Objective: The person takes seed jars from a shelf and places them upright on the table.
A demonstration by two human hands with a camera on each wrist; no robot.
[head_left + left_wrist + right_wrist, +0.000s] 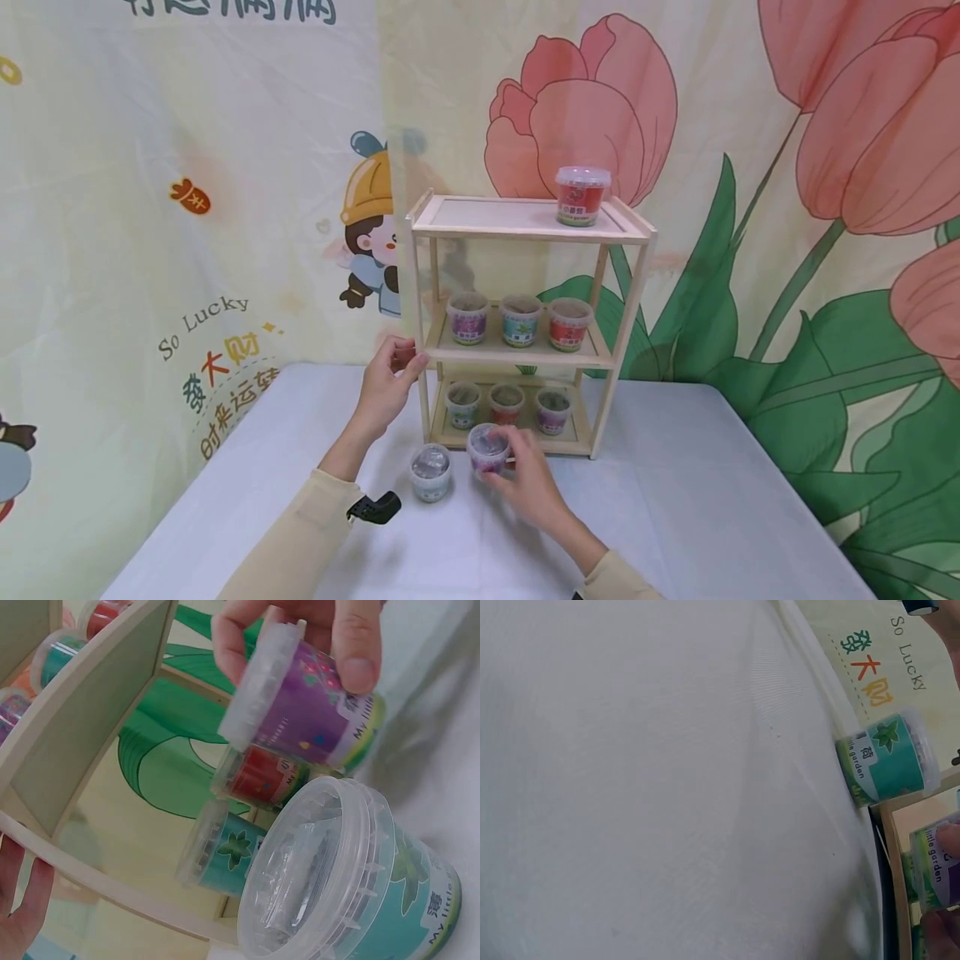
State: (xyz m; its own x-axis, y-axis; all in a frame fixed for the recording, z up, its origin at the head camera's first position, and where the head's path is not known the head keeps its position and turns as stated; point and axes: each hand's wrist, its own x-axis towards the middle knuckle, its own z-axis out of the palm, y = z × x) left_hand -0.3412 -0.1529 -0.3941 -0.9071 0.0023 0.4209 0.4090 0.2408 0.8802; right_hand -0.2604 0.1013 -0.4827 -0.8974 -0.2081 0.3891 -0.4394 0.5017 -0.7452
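My right hand (531,482) pinches a small plastic cup with a purple label (487,450), tilted and held just above the white table, before the rack's bottom shelf. In the left wrist view, thumb and fingers lie on opposite sides of this purple cup (315,705). My left hand (386,390) grips the left side of the wooden rack (517,358) at middle-shelf height. Between the two hands, a teal-labelled cup (431,473) stands on the table; its clear lid and silvery packet show in the left wrist view.
Three cups (520,321) stand in a row on the middle shelf. Another three cups (507,405) stand on the bottom shelf. One red-labelled cup (582,198) sits at the top shelf's right end. A printed cloth (300,167) hangs behind the white table (675,500).
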